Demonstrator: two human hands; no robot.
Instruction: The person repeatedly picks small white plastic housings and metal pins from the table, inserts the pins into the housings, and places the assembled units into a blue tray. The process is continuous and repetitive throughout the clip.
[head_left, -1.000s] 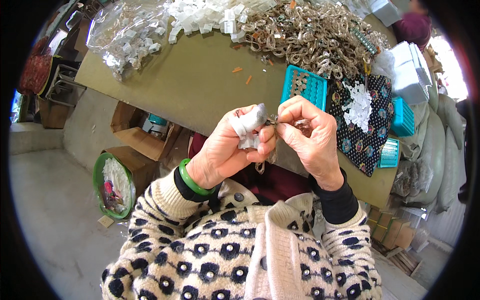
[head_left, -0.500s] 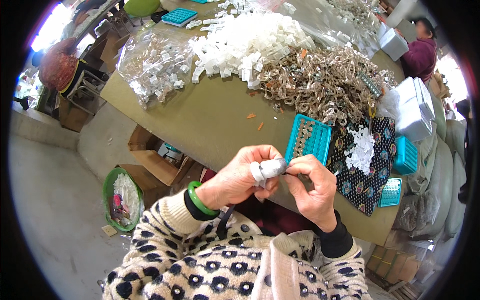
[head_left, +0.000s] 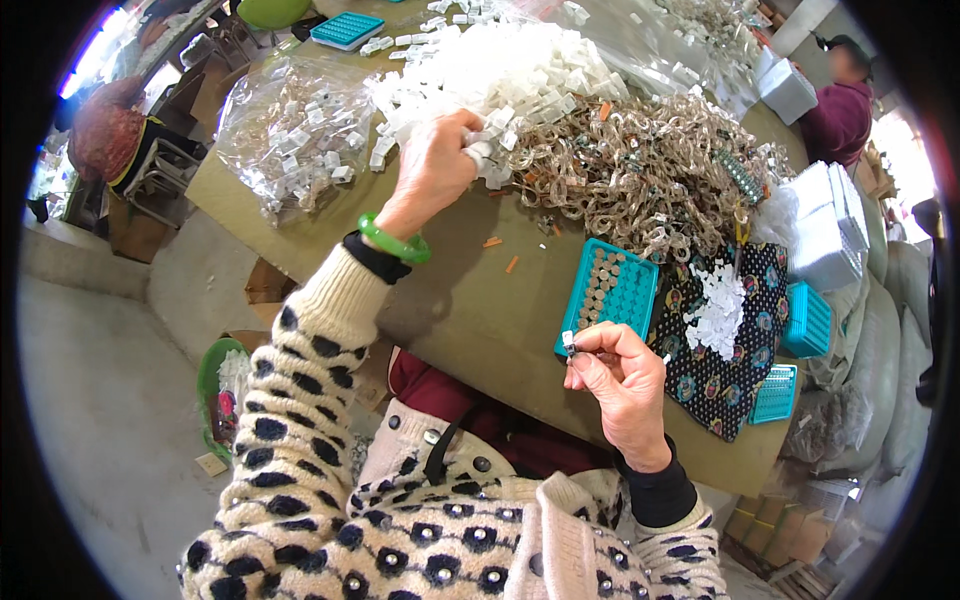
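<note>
My left hand (head_left: 435,165), with a green bangle (head_left: 393,240) at its wrist, reaches to the near edge of a heap of small white plastic pieces (head_left: 530,75). A white wrap (head_left: 479,153) covers one of its digits; the fingertips are partly hidden, so their grip does not show. Lower right, my right hand (head_left: 628,390) pinches a small dark piece with a white top (head_left: 569,343) between thumb and fingertips. Just beyond it lies a teal tray (head_left: 632,290), its left columns filled with small round silvery-brown pieces (head_left: 603,275).
A tangled heap of clear, brownish strip-like parts (head_left: 640,170) lies right of the white heap. Left is a clear bag of pieces (head_left: 295,135). White bits (head_left: 717,310) rest on a dark patterned cloth (head_left: 690,385). At the far right sits another person (head_left: 838,115).
My left hand has left my right hand and moved forward and left to the white heap. The right hand stays near the tray, its pinched piece now plainly visible.
</note>
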